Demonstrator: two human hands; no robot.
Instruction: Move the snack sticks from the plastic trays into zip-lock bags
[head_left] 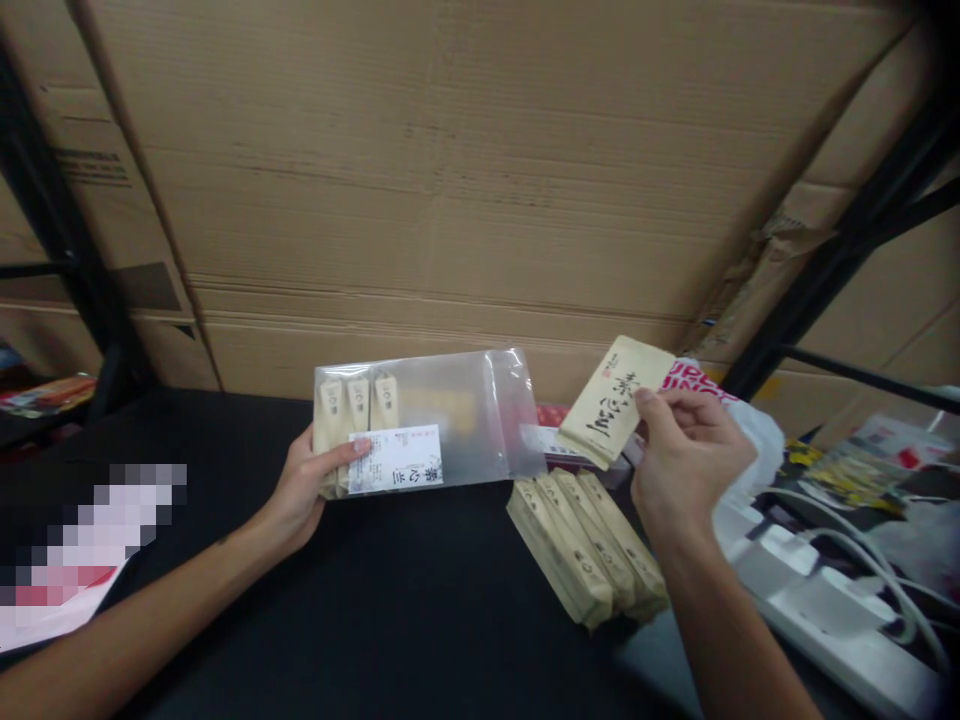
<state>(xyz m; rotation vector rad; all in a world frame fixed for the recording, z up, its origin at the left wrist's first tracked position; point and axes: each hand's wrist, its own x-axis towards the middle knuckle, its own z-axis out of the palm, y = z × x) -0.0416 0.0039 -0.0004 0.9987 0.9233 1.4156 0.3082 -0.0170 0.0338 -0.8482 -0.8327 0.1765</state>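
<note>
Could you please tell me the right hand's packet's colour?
The packet is pale tan, in the head view.

Brown cardboard (435, 180) walls off the back, creased and faintly printed. A slanting black post (60, 215) stands to the left and another post (840, 250) to the right, both with crossbars. Below spreads a black tabletop (435, 620). The light is soft and dim.

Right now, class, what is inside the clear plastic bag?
Three beige packets show side by side in the clear plastic bag; a yellowish blur beside them is unclear. The white label and left hand hide most of their lower parts and anything behind.
</note>
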